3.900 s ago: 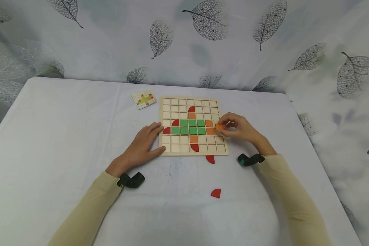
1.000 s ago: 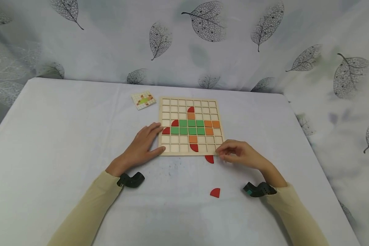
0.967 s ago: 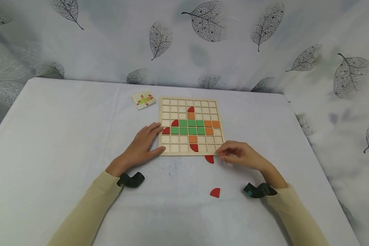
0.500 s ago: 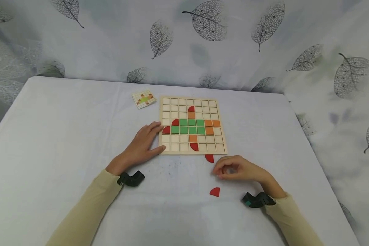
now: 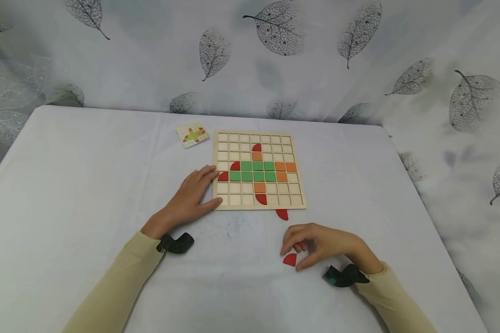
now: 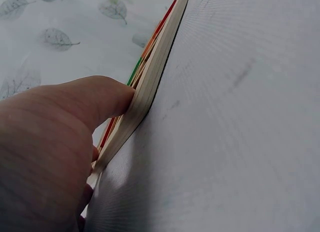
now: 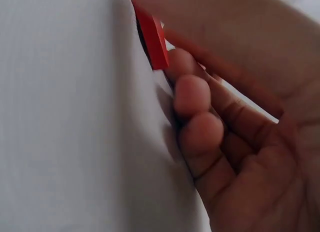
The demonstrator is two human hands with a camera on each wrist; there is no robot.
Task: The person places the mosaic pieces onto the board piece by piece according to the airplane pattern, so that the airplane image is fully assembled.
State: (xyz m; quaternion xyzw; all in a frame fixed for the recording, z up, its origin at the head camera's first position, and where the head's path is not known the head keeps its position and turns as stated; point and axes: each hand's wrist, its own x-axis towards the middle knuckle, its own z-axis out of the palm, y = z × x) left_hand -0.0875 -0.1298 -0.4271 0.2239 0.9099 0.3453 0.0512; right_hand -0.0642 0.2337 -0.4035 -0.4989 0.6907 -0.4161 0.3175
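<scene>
My left hand (image 5: 185, 200) rests at the left edge of a wooden grid board (image 5: 229, 207), its thumb touching the rim in the left wrist view. My right hand (image 5: 322, 243) is low over the table, thumb and index finger apart on either side of a loose red quarter-circle tile (image 5: 290, 259). That tile also shows as a red edge (image 7: 154, 39) in the right wrist view, partly behind the thumb. Green square tiles (image 5: 258, 176), orange square tiles (image 5: 291, 167) and several red quarter-circle tiles (image 5: 261, 199) sit in the grid.
Another red quarter-circle tile (image 5: 282, 214) lies against the board's near edge. A small pattern card (image 5: 193, 135) lies beyond the left hand, beside the board. White cloth covers the table (image 5: 108, 157), and a leaf-print curtain (image 5: 150, 60) hangs behind it.
An orange tile held by the right hand earliest now sits in the grid's right column. The right hand has moved nearer, to the loose red tile, its thumb and index finger spreading. Left hand still.
</scene>
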